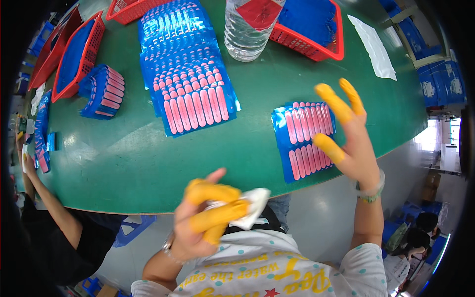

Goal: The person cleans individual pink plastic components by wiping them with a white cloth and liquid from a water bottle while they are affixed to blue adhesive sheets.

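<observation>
Nearest the camera, a crumpled white cloth [257,205] is being pinched before the near edge of the table [131,163] by the left hand [204,218], its fingers curled tight. A small stack of strip sheets [303,141] is seemingly being worked on; a longer fanned row [195,111] is probably being left for later, though what is finished cannot be told. Over the stack's right side, the right hand [358,146] is being held spread open, gripping nothing.

I count one bottle [247,43], at least three baskets [301,45] and four sheet piles [196,110], one cloth [257,204] at the table's [123,168] near edge.
</observation>
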{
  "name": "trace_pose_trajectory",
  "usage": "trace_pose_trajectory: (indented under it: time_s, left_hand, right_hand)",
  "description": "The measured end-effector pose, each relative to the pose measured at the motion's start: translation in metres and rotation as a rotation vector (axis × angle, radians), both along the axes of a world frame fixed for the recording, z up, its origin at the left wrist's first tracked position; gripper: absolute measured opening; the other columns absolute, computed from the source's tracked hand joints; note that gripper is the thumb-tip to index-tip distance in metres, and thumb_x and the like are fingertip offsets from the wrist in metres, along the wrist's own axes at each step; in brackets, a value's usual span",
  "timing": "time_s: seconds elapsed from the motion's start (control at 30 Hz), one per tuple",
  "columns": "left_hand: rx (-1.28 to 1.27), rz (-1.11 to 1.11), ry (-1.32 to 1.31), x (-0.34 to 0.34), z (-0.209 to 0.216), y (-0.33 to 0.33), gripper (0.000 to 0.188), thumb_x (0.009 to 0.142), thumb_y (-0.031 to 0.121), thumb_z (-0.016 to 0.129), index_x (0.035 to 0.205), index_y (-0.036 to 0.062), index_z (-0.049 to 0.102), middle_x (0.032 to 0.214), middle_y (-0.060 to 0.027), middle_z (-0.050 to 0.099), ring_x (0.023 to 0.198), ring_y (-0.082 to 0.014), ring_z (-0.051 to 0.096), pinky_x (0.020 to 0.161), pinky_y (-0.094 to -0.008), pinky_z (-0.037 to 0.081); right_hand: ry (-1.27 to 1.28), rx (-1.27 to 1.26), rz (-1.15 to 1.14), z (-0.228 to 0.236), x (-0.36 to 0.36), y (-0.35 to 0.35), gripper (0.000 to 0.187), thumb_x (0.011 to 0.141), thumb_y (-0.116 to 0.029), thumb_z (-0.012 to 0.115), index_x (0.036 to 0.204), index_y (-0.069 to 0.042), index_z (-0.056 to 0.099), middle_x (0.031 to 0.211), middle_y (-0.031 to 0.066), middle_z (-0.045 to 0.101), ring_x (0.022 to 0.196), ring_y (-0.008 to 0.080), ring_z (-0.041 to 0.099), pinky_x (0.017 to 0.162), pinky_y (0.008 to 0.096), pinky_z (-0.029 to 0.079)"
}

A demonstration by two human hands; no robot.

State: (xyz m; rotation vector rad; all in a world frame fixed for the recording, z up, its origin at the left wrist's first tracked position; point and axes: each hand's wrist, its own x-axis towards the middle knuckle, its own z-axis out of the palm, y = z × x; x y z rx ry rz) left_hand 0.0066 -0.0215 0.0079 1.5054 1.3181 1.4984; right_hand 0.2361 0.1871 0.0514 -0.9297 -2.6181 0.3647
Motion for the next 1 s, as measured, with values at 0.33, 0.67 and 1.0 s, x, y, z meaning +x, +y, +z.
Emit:
trace_pose_trajectory:
  time_s: [0.33,0.67,1.0]
  left_hand:
    - [0.057,-0.107,-0.638,0.033,-0.010,0.069,0.029,0.097,-0.004,0.054,0.123,-0.0009,0.066,0.115,-0.0104,0.059,0.102,-0.0172,0.057,0.089,-0.0281,0.045]
    - [-0.039,-0.098,-0.767,0.047,0.003,0.096,0.029,0.097,-0.002,0.055,0.124,-0.0023,0.065,0.111,-0.0064,0.062,0.105,-0.0160,0.060,0.094,-0.0277,0.045]
    - [-0.140,-0.035,-0.867,0.039,-0.002,0.090,0.030,0.097,-0.003,0.054,0.126,-0.0026,0.064,0.112,-0.0042,0.060,0.106,-0.0146,0.059,0.093,-0.0264,0.044]
  right_hand:
    - [0.055,-0.087,0.034,-0.008,0.016,0.017,0.059,0.099,-0.034,0.058,0.150,-0.009,0.041,0.128,0.0085,0.064,0.135,0.0300,0.044,0.117,0.0476,0.021]
    - [0.474,-0.948,-0.250,0.013,0.030,0.032,0.054,0.107,-0.043,0.041,0.145,-0.004,0.047,0.073,0.0084,0.066,0.047,0.0032,0.033,0.045,0.0195,0.027]
    - [0.341,-0.731,-0.153,0.001,0.035,0.035,0.063,0.093,-0.031,0.071,0.145,-0.004,0.048,0.097,0.0096,0.068,0.075,0.0100,0.059,0.070,0.0228,0.048]
